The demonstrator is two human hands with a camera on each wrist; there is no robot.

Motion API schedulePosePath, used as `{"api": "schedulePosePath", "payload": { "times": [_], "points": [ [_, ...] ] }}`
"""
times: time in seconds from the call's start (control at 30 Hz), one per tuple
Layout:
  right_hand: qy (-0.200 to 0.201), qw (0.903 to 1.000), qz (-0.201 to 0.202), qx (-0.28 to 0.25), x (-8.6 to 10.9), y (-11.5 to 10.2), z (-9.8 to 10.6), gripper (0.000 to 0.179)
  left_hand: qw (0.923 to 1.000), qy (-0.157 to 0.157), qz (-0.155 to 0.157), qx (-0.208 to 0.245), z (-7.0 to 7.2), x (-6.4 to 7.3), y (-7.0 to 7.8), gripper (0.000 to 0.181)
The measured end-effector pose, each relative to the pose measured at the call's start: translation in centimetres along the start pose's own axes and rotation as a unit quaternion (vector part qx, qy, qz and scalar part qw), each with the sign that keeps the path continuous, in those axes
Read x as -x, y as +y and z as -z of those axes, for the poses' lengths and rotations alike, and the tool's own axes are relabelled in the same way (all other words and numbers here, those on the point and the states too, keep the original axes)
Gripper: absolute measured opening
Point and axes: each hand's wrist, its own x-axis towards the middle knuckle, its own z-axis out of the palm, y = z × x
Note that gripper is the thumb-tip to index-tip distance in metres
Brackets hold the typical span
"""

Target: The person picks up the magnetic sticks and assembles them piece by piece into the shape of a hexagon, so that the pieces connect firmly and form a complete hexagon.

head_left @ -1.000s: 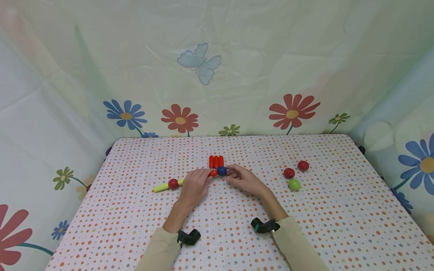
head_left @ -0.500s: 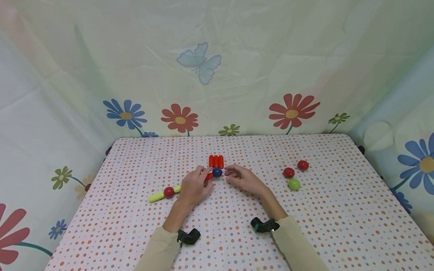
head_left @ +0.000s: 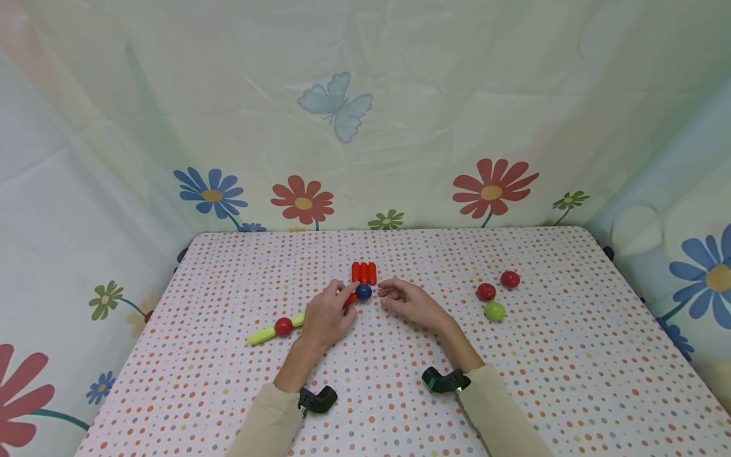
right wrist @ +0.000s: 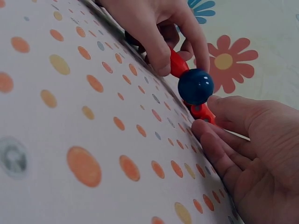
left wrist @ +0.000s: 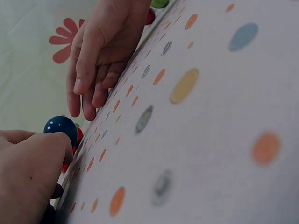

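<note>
In the head view, my left hand (head_left: 328,315) holds a chain of toy rods and balls, thumb and fingers pinching its red rod (right wrist: 178,64). A glossy blue ball (head_left: 363,292) caps that rod's right end. Left of the hand, a red ball (head_left: 283,327) sits between yellow-green rods (head_left: 262,336); the chain's middle is hidden under the hand. My right hand (head_left: 412,303) holds nothing, fingers loosely bent, a small gap right of the blue ball. Just behind the ball lie several red rods (head_left: 364,273) side by side.
Toward the right on the dotted table (head_left: 571,355) lie two loose red balls (head_left: 487,292) and a green ball (head_left: 495,311). A flowered cloth (head_left: 422,127) hangs behind the table's back edge.
The blue ball has moved left, away from my right fingers, which were at it a second ago. The chain's left end has swung left and nearer to me. My right hand stays nearly still.
</note>
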Motion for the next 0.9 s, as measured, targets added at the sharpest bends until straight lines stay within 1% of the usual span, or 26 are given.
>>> {"api": "schedulePosePath", "payload": {
  "times": [0.17, 0.37, 0.53, 0.63, 0.77, 0.9],
  "points": [
    [-0.001, 1.0000, 0.000, -0.002, 0.02, 0.11, -0.07, 0.039, 1.0000, -0.006, 0.007, -0.001, -0.05, 0.13, 0.00, 0.039],
    [-0.001, 1.0000, -0.002, -0.004, 0.16, 0.14, -0.02, 0.039, 0.9999, -0.009, 0.004, -0.012, 0.00, 0.22, -0.05, 0.044],
    [0.000, 1.0000, -0.005, -0.006, 0.19, 0.15, -0.04, 0.039, 0.9997, 0.004, -0.005, -0.024, 0.08, 0.18, -0.10, 0.045],
    [0.001, 1.0000, -0.004, -0.006, 0.14, 0.17, -0.05, 0.039, 0.9992, 0.019, -0.008, -0.036, 0.06, 0.11, -0.15, 0.045],
    [0.001, 1.0000, -0.002, -0.005, 0.09, 0.17, -0.02, 0.039, 0.9983, 0.035, -0.005, -0.046, -0.03, 0.05, -0.19, 0.044],
    [-0.001, 1.0000, -0.001, -0.005, 0.04, 0.05, -0.01, 0.038, 0.9981, 0.039, -0.001, -0.047, -0.03, 0.04, -0.25, 0.042]
  ]
}}
